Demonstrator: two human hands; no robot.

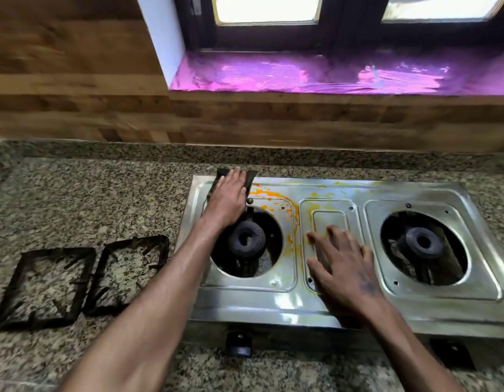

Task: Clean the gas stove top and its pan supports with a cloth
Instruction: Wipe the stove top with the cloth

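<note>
A steel two-burner gas stove top [344, 190] lies on the granite counter, smeared with orange stains near its back left. My left hand [226, 199] presses flat on a dark cloth [252, 178] at the stove's back left corner, just behind the left burner [246, 240]. My right hand [341, 264] rests flat, fingers spread, on the middle panel between the burners, holding nothing. The right burner [423, 243] sits bare. Two black square pan supports [44, 287] [129, 273] lie side by side on the counter, left of the stove.
The speckled granite counter [89, 193] runs around the stove. A wood-pattern wall rises behind it, with a pink-lit window sill [316, 75] above. Two black knobs [239, 345] [453, 353] stick out from the stove's front.
</note>
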